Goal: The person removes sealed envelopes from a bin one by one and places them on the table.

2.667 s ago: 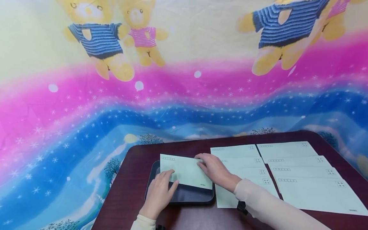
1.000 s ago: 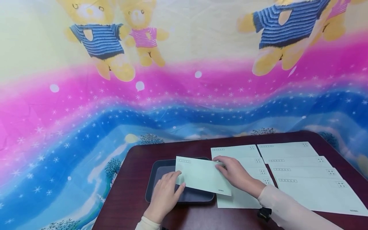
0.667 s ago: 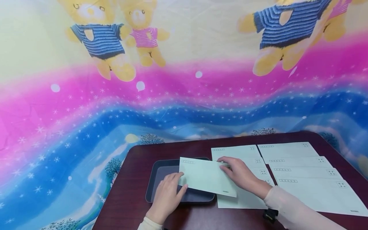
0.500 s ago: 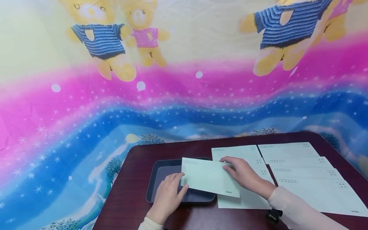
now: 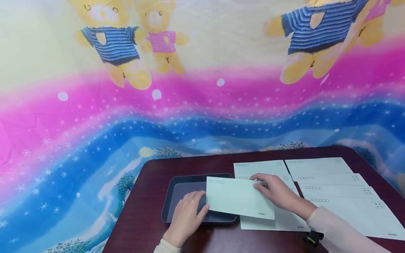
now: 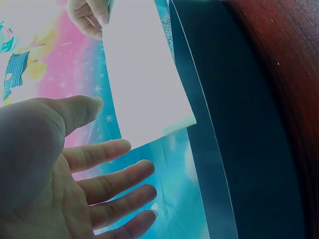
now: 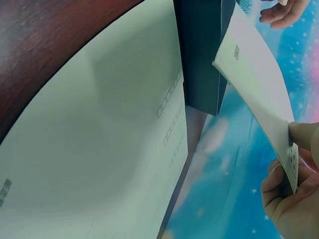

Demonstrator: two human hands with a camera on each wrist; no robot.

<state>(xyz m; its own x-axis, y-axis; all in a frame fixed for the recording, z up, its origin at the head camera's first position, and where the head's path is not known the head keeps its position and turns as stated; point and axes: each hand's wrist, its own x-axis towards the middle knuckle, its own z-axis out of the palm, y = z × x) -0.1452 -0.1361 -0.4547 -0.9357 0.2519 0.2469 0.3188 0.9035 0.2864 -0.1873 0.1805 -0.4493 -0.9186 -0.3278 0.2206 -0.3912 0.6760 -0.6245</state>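
A pale green envelope [image 5: 237, 198] with postcode boxes hangs slightly tilted over the right part of a dark shallow tray [image 5: 185, 186] and the nearest laid-out envelopes. My right hand [image 5: 278, 193] pinches its upper right corner; the right wrist view shows thumb [image 7: 304, 134] and fingers on either side of the paper. My left hand [image 5: 186, 218] is over the tray's left part with fingers extended, beside the envelope's left edge. In the left wrist view its index fingertip [image 6: 123, 145] is at the envelope's corner; whether it touches, I cannot tell.
Two columns of overlapping envelopes lie on the right of the dark red table [image 5: 205, 239]: a left column [image 5: 259, 223] beside the tray and a right column [image 5: 354, 216]. A printed bear curtain [image 5: 202, 119] hangs behind the table.
My right hand has carried the envelope rightward, from above the tray to partly over the left column. The left hand has shifted slightly right, and the envelope's edge has moved out from behind its fingers.
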